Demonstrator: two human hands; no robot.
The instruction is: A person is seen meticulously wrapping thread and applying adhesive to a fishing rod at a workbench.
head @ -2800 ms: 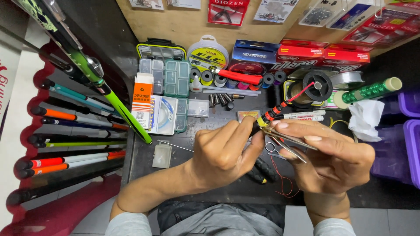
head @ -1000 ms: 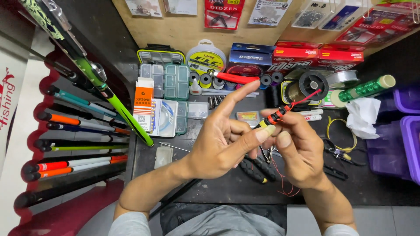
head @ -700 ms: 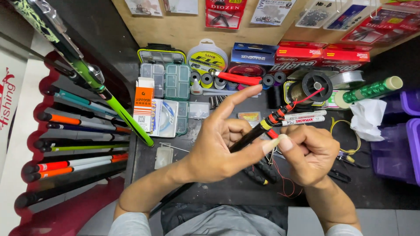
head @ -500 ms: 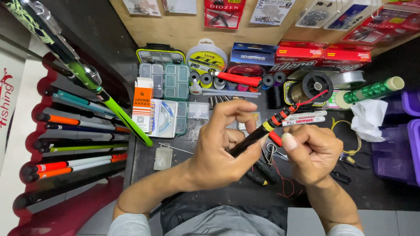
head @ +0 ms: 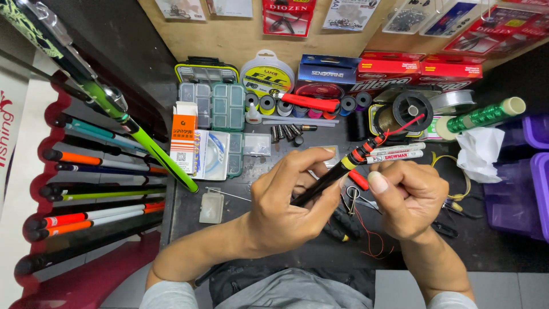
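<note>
Above the dark workbench, centre of view: a slim black rod section with yellow, red and orange wrapped bands near its tip slants up to the right, held between both hands.
Left hand: fingers clenched around the black shaft below the bands, thumb lying across the top.
Right hand: curled into a loose fist just right of the rod, thumb raised; it seems to pinch the thin red thread, though the contact itself is hidden.
Red thread: runs from the banded tip up to a large black spool; more loose thread trails on the bench below the right hand.
Just behind the rod: two white marker pens lying side by side.
Under the hands: small scissors, partly hidden.
Back row: clear compartmented tackle boxes, a round yellow line spool, a row of small thread bobbins, red and blue boxes against the wall.
Right side: green thread spool, crumpled white tissue, purple plastic bins.
Left side: a red notched rack holding several coloured rod sections, and a green rod leaning diagonally across it.
</note>
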